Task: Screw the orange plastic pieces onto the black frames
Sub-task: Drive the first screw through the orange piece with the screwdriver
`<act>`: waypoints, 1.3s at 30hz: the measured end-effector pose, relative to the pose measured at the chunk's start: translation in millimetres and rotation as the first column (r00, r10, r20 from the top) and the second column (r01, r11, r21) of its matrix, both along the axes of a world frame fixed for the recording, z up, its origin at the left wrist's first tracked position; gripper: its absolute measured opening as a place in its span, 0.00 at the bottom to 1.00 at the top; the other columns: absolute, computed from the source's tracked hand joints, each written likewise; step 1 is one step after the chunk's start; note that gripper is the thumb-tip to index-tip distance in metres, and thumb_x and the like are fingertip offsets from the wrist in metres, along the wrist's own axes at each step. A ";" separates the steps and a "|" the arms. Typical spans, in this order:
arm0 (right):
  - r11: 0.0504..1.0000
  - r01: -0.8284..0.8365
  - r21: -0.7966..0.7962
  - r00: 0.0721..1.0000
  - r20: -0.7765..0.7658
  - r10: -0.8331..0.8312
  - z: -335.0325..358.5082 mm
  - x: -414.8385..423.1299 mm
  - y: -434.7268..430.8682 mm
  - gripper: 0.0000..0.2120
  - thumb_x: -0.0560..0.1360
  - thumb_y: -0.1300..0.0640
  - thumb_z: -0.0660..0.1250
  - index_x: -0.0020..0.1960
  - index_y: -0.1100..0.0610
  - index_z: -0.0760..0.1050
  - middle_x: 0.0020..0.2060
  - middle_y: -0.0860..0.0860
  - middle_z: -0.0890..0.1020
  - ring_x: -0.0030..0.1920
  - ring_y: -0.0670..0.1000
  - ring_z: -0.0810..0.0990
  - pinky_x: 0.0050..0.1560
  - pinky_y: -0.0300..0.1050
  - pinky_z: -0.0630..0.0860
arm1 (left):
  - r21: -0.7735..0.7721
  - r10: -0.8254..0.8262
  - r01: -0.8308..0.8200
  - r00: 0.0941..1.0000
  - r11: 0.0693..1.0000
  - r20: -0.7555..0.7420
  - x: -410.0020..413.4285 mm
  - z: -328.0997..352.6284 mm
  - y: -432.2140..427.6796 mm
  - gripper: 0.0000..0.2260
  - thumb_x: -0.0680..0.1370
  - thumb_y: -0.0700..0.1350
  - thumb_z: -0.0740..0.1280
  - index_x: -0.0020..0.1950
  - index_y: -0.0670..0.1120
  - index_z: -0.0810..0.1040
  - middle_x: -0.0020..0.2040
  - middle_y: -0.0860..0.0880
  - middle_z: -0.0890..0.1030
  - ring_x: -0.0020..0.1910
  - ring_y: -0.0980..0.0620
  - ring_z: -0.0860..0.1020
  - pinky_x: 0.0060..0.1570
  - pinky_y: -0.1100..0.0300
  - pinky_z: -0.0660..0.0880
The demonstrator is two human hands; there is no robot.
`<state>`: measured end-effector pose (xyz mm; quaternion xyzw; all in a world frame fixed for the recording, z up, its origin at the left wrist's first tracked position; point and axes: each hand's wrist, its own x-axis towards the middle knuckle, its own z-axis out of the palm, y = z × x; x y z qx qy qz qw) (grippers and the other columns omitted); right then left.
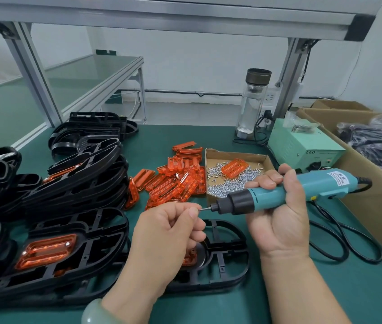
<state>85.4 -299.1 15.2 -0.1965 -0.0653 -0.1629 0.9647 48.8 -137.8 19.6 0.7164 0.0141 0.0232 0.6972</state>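
- Step in hand, I judge: loading a screw. The left hand (169, 232) pinches the driver bit (205, 208); the right hand (278, 218) grips the electric screwdriver (325, 181).
- Next: bring the bit down squarely onto the orange piece (190, 259) seated in the black frame (227, 260), just nearer the person than the cardboard screw tray (211, 153).
- The power box (302, 146) right of that tray reads "LED".

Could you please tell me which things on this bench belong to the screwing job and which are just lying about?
For the job: electric screwdriver, screws in the cardboard tray, loose orange pieces, black frame in front, stacked frames.
Lying about: glass bottle, cardboard box of black bags.
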 end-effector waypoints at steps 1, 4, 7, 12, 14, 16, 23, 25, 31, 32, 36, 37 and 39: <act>1.000 -0.002 0.006 1.000 0.000 0.002 0.0 0.0 -0.2 0.03 0.74 0.55 0.62 0.48 0.52 0.71 0.33 0.44 0.72 0.31 0.42 0.74 0.41 0.39 0.77 | -0.033 -0.011 0.011 1.000 0.999 -0.021 0.4 -0.2 0.3 0.10 0.77 0.41 0.66 0.39 0.49 0.83 0.35 0.48 0.84 0.32 0.54 0.81 0.30 0.67 0.75; 1.000 0.000 0.011 1.000 -0.006 0.000 0.1 -0.1 -0.1 0.03 0.75 0.55 0.62 0.48 0.51 0.71 0.33 0.44 0.72 0.31 0.42 0.74 0.40 0.39 0.77 | -0.126 -0.015 0.007 0.998 0.992 -0.065 1.3 -1.7 -0.2 0.10 0.77 0.41 0.67 0.40 0.53 0.84 0.37 0.47 0.84 0.33 0.53 0.81 0.30 0.66 0.75; 1.000 0.008 -0.002 1.000 -0.008 -0.008 0.7 0.1 0.8 0.03 0.75 0.55 0.61 0.48 0.51 0.70 0.33 0.44 0.73 0.31 0.42 0.74 0.41 0.39 0.77 | -0.121 0.008 -0.014 0.999 0.993 -0.052 1.6 -4.2 -1.2 0.10 0.76 0.41 0.67 0.39 0.55 0.83 0.35 0.48 0.84 0.31 0.56 0.79 0.29 0.67 0.74; 1.000 0.006 -0.014 1.000 0.006 -0.006 0.8 -1.2 1.6 0.02 0.75 0.56 0.61 0.48 0.51 0.70 0.33 0.45 0.72 0.31 0.42 0.74 0.41 0.39 0.77 | -0.029 0.015 -0.014 0.999 0.999 0.036 2.0 -5.4 0.7 0.10 0.76 0.39 0.67 0.38 0.50 0.82 0.34 0.49 0.83 0.30 0.57 0.79 0.30 0.69 0.74; 1.000 0.006 -0.013 1.000 0.013 -0.006 0.8 -1.4 1.7 0.02 0.75 0.56 0.61 0.48 0.51 0.70 0.33 0.44 0.73 0.31 0.42 0.74 0.41 0.39 0.77 | -0.037 0.002 0.000 0.999 0.999 0.043 2.3 -5.0 2.2 0.10 0.76 0.39 0.67 0.39 0.51 0.83 0.34 0.49 0.84 0.31 0.56 0.80 0.30 0.69 0.74; 1.000 0.011 -0.009 1.000 0.016 -0.011 1.0 -1.8 1.2 0.02 0.75 0.55 0.61 0.48 0.51 0.71 0.33 0.44 0.72 0.31 0.42 0.74 0.41 0.39 0.77 | -0.075 -0.018 0.020 0.999 0.997 0.036 1.3 -4.9 3.2 0.12 0.76 0.38 0.67 0.41 0.53 0.84 0.36 0.48 0.84 0.33 0.55 0.81 0.32 0.67 0.76; 0.999 0.034 -0.010 0.999 -0.011 -0.034 1.3 -1.5 0.3 0.02 0.75 0.55 0.62 0.47 0.52 0.71 0.32 0.44 0.72 0.31 0.42 0.73 0.41 0.39 0.77 | -0.144 -0.013 0.012 1.000 0.990 -0.004 -1.5 -8.1 3.3 0.09 0.74 0.39 0.70 0.44 0.54 0.84 0.38 0.47 0.85 0.37 0.52 0.83 0.33 0.67 0.76; 0.999 0.032 -0.005 0.999 -0.017 -0.032 1.0 -1.4 1.3 0.02 0.74 0.55 0.62 0.47 0.52 0.71 0.32 0.44 0.72 0.31 0.42 0.73 0.41 0.39 0.77 | -0.126 -0.003 0.003 1.000 0.992 -0.002 -0.9 -7.9 1.7 0.12 0.75 0.39 0.69 0.42 0.58 0.83 0.36 0.47 0.84 0.35 0.53 0.82 0.32 0.67 0.76; 1.000 0.029 -0.009 1.000 -0.007 -0.029 0.8 -2.4 2.4 0.02 0.75 0.55 0.61 0.47 0.51 0.71 0.33 0.44 0.72 0.31 0.42 0.74 0.41 0.38 0.77 | -0.073 -0.020 0.022 0.999 0.997 0.040 -0.1 -6.5 2.4 0.12 0.75 0.39 0.69 0.41 0.57 0.83 0.35 0.48 0.84 0.33 0.55 0.82 0.31 0.68 0.75; 1.000 0.026 -0.008 1.000 0.000 -0.026 0.5 -2.7 2.0 0.02 0.75 0.55 0.62 0.47 0.52 0.71 0.33 0.44 0.72 0.31 0.42 0.74 0.41 0.38 0.77 | -0.057 -0.026 0.029 0.998 0.998 0.050 0.2 -6.0 3.2 0.12 0.75 0.39 0.69 0.41 0.56 0.84 0.35 0.49 0.84 0.33 0.55 0.82 0.31 0.68 0.75; 1.000 0.025 -0.013 1.000 -0.004 -0.025 -1.2 -2.0 1.1 0.02 0.75 0.54 0.62 0.47 0.52 0.71 0.32 0.44 0.72 0.31 0.42 0.73 0.41 0.38 0.77 | 0.025 -0.040 0.038 0.996 0.999 0.075 -1.2 -3.4 5.7 0.08 0.73 0.39 0.71 0.42 0.53 0.84 0.37 0.53 0.84 0.35 0.58 0.82 0.33 0.71 0.75; 0.999 0.031 -0.020 0.999 -0.012 -0.031 -1.0 -2.0 0.7 0.02 0.75 0.54 0.62 0.47 0.51 0.71 0.32 0.44 0.72 0.30 0.42 0.73 0.41 0.38 0.77 | 0.066 -0.047 0.041 0.995 0.997 0.089 -3.0 -3.5 7.1 0.08 0.73 0.40 0.71 0.45 0.54 0.82 0.38 0.56 0.84 0.38 0.59 0.82 0.35 0.72 0.74; 0.999 0.042 -0.027 0.999 -0.025 -0.042 0.0 -1.8 -0.6 0.02 0.75 0.55 0.62 0.47 0.51 0.72 0.32 0.44 0.72 0.30 0.42 0.73 0.40 0.38 0.77 | 0.225 -0.039 0.007 0.990 0.974 0.137 -8.0 -6.9 12.3 0.12 0.74 0.42 0.71 0.52 0.58 0.79 0.42 0.62 0.83 0.43 0.65 0.80 0.40 0.76 0.72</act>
